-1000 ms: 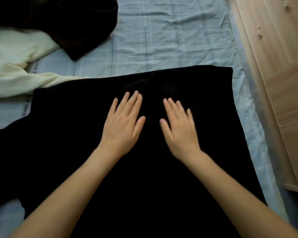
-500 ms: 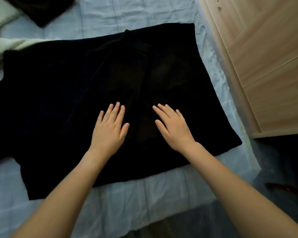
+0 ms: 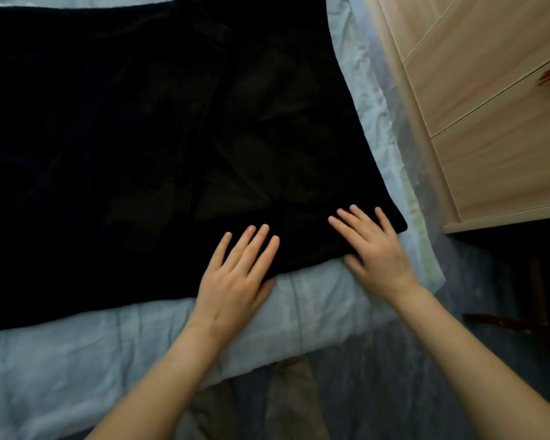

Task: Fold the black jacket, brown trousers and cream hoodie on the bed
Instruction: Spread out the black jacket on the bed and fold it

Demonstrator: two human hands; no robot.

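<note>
Black jacket spread flat on bed, smoothing step. Your left hand and right hand lie spread, fingers flat on hem at 5 o'clock. Next, probably: pinch hem, fold toward 12.

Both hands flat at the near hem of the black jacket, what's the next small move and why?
Probably pinch the near hem and begin the first fold. The black fabric jacket lies spread flat on the pale blue bedsheet; the left hand and right hand rest open across its near edge, gripping nothing, with the right hand by the near right corner.
</note>
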